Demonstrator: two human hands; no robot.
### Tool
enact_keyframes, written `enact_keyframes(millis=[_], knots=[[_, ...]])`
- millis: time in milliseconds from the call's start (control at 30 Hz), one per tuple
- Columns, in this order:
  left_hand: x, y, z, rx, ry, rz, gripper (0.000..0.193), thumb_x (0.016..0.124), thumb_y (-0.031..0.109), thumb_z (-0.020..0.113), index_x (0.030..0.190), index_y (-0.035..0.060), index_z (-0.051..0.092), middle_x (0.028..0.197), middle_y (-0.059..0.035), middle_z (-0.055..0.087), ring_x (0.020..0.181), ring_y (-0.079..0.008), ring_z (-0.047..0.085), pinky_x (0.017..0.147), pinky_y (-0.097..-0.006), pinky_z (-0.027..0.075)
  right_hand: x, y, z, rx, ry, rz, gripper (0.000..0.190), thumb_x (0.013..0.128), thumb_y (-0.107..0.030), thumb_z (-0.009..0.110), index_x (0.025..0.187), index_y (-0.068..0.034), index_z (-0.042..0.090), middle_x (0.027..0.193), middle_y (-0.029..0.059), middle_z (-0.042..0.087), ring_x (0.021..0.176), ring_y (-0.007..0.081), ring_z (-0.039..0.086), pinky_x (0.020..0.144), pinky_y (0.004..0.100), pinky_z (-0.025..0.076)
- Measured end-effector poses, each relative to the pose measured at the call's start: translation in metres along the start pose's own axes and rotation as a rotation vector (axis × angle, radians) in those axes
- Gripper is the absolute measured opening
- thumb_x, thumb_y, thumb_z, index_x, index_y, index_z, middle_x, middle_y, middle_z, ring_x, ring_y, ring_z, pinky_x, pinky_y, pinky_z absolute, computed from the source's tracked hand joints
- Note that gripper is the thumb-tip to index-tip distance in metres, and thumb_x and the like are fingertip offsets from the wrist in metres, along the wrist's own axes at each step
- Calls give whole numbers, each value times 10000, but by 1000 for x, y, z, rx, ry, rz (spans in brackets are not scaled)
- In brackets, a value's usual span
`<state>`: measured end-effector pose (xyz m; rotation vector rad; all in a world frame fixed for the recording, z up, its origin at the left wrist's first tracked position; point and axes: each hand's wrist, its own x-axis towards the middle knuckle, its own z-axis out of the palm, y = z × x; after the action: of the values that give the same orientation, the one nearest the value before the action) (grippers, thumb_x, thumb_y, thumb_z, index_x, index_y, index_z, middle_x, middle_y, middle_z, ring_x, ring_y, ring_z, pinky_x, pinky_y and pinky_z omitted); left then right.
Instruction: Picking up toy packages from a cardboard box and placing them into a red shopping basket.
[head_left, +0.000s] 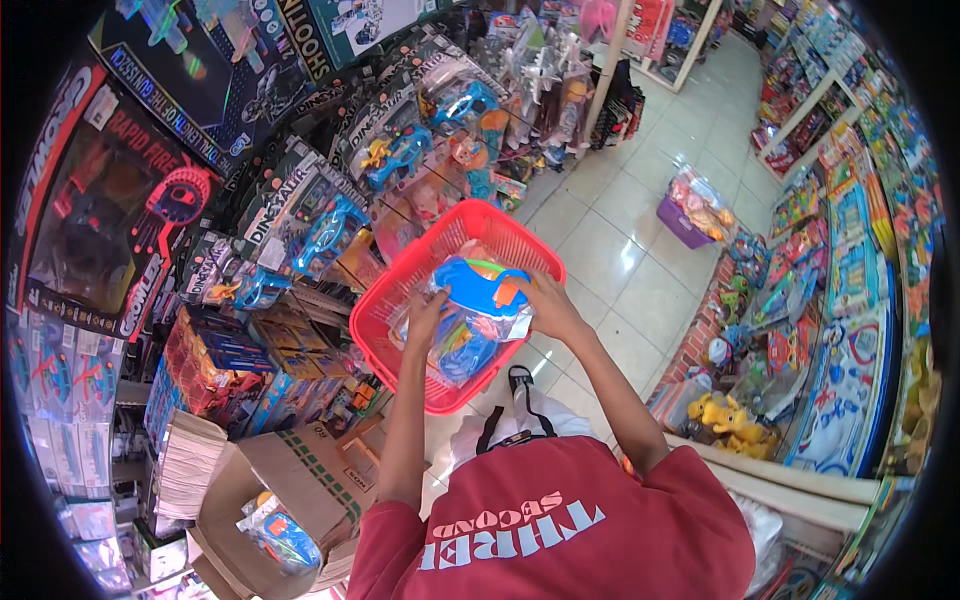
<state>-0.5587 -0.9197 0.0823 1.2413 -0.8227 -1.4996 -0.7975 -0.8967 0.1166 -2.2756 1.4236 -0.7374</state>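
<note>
A bagged blue plastic toy (472, 287) with an orange part is held between both hands, over a red plastic basket (540, 244). My left hand (425, 319) grips its left edge, with the thumb on top of the clear wrapping. At the toy's right end, my right hand (549, 304) has hold of the wrapping. Beneath it, more bagged toys (465, 352) in blue, green and pink lie inside the basket. An opened cardboard box (300, 469) at lower left holds another bagged blue toy (289, 534).
Shelves of boxed and carded toys (326, 225) rise close on the left. On the tiled floor (622, 277), a purple basket (682, 223) of bagged toys stands at upper right. Toy displays (847, 382) line the right side, behind a low brick edge (690, 341).
</note>
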Motion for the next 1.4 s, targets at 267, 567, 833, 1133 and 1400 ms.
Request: enact_keyframes(millis=[267, 567, 833, 1133, 1400], knots=[[61, -67, -15, 248, -66, 158, 345, 811, 131, 599, 1071, 76, 379, 802, -47, 532, 661, -113, 526, 566, -255, 451, 38, 34, 19, -218, -277, 65, 559, 636, -134, 647, 1154, -186, 442, 1061, 159, 433, 1026, 363, 442, 808, 453, 402], [79, -76, 15, 773, -66, 80, 252, 791, 183, 609, 966, 42, 495, 687, -66, 519, 591, -120, 497, 548, -276, 409, 38, 66, 55, -550, -425, 10, 467, 776, -126, 475, 1230, -86, 374, 1055, 211, 454, 959, 365, 490, 801, 452, 414], [77, -85, 9, 824, -94, 155, 561, 700, 229, 675, 1185, 34, 468, 1184, -227, 429, 1077, -358, 452, 916, -367, 370, 58, 75, 63, -584, -547, -31, 437, 783, -194, 491, 1203, -85, 433, 1091, 206, 473, 966, 338, 525, 735, 450, 446], [63, -80, 17, 1483, -2, 238, 803, 548, 369, 759, 1255, 181, 428, 1383, -195, 174, 1281, -377, 135, 925, -602, 227, 58, 64, 72, -534, -743, -57, 507, 717, -219, 608, 1190, -113, 460, 1210, 205, 419, 1070, 367, 471, 826, 515, 420], [71, -90, 27, 1561, 21, 186, 868, 555, 417, 749, 1296, 176, 366, 1349, -161, 254, 1252, -327, 219, 903, -546, 262, 68, 65, 77, -469, -1156, 31, 475, 770, -267, 536, 1229, -178, 451, 1334, 275, 252, 1150, 424, 405, 827, 585, 383]])
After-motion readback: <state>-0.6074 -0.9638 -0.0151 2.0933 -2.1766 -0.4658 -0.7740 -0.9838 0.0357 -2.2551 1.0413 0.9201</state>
